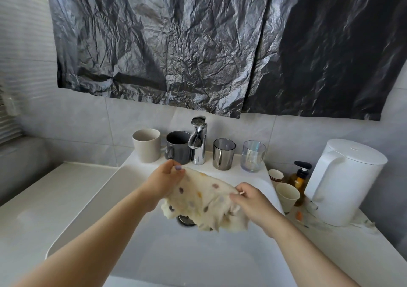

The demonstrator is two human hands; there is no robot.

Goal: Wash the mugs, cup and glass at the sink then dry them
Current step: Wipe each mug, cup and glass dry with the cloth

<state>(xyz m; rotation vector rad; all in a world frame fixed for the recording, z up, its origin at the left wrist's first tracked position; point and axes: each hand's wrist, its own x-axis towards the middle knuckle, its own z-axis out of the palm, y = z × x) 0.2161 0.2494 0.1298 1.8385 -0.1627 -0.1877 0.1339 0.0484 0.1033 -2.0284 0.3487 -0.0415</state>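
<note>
Right hand (253,200) on cloth (204,198); drain (186,220) half-hidden.

Low in the frame's centre, the left hand (164,182) and right hand (253,200) pinch a spotted cloth (204,200) above the white sink (154,253); beige mug (146,145), grey mug (177,147), metallic cup (224,154) and clear glass (253,155) flank the chrome tap (198,140).

Beige mug (147,145), grey mug (178,147), mirrored cup (223,154), clear glass (253,156) — stood upright; a row is formed on the sink ledge (235,173).
</note>
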